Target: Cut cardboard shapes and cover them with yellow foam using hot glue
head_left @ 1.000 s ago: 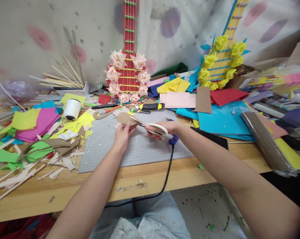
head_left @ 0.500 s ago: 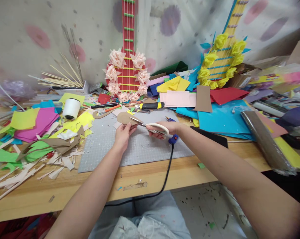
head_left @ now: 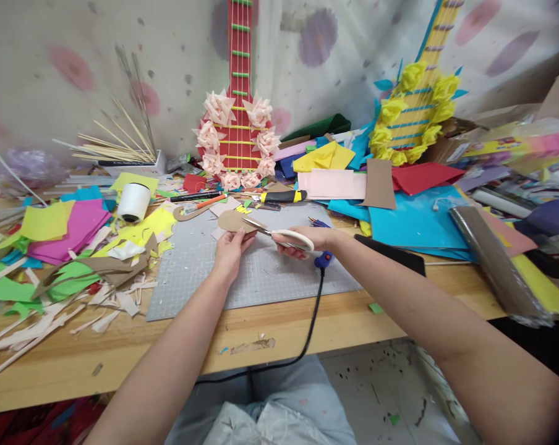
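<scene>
Between the thumb and fingers of my left hand [head_left: 230,248] is a brown rounded piece of craft foam or card [head_left: 231,221], its wide end pointing left. My right hand [head_left: 302,244] grips a pair of scissors [head_left: 294,238] with white handles. The scissor blades lie along the brown piece, pointing left; whether they are parted is hard to make out. Both hands are above a grey cutting mat [head_left: 182,290]. A blue tool with a black cord, seemingly a glue gun [head_left: 324,259], lies just behind and under my right hand.
Coloured scraps [head_left: 89,269] are heaped at the left beside a white roll [head_left: 133,202]. A yellow-black utility knife [head_left: 283,196] lies behind the mat. Decorated paper guitars, one red [head_left: 239,136] and one yellow [head_left: 407,123], stand at the back. Blue sheets [head_left: 418,222] lie right.
</scene>
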Action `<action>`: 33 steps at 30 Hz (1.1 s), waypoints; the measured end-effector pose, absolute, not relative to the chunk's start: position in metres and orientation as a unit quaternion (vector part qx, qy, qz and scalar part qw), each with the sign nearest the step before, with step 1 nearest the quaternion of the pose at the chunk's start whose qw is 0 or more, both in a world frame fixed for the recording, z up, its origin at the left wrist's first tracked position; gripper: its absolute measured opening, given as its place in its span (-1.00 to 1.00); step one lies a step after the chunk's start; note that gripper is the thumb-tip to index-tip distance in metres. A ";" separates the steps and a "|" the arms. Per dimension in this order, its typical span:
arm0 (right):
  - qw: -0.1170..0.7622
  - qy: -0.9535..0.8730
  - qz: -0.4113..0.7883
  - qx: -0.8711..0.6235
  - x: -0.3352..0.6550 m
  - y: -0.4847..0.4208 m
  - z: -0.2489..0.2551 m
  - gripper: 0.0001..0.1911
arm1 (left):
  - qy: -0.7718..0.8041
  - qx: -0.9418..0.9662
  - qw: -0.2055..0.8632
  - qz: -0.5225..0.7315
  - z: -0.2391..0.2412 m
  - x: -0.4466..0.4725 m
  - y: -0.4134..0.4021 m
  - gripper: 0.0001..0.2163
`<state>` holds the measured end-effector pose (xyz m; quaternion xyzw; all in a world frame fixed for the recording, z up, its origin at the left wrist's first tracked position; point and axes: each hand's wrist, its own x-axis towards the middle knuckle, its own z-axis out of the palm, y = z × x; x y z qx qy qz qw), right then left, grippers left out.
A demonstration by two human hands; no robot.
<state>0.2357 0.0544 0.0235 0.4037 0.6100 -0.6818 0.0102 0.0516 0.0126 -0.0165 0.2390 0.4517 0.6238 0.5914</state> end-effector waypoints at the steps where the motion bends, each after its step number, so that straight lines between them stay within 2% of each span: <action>1: 0.010 0.612 -0.681 0.403 0.236 0.055 0.023 -0.53 | 0.451 0.241 0.592 0.623 -0.017 0.051 0.013 -0.89; 33: 0.003 0.663 -0.611 0.432 0.233 0.051 0.036 -0.51 | 0.456 0.251 0.589 0.618 -0.018 0.051 0.013 -0.88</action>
